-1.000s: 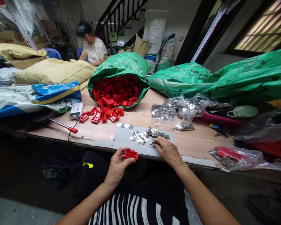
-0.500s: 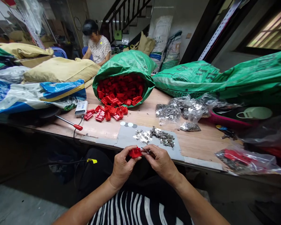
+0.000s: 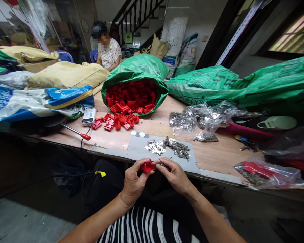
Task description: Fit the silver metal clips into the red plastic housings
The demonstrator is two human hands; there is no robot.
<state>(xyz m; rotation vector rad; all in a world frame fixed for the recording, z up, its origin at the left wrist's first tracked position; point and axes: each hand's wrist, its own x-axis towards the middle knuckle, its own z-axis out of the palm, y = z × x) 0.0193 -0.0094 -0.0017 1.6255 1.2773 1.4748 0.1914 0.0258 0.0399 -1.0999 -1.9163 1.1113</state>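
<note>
Between the thumb and fingers of my left hand [image 3: 136, 177] is a small red plastic part [image 3: 147, 166], held just off the table's front edge. My right hand [image 3: 173, 173] is closed close beside it, a fingertip reaching to the part's right side. A thin dark tool [image 3: 160, 161] pokes out from the right fingers; its kind is unclear and most of it is hidden in the hand. Just beyond the hands, flat silvery metal pieces [image 3: 155, 147] and a heap of darker small metal pieces [image 3: 178, 148] lie on a grey mat [image 3: 136, 148].
A green sack [image 3: 139, 65] spills red parts [image 3: 119, 120] onto the table. Left of them are a white device [image 3: 89, 116] with a cable and a red-tipped metal rod [image 3: 77, 132]. Bagged metal pieces [image 3: 183, 121] lie to the right. Across the table sits another person [image 3: 108, 52].
The tip of the thin tool has drawn back from the red part and now points upward. A right fingertip now reaches to the part. The view has shifted slightly.
</note>
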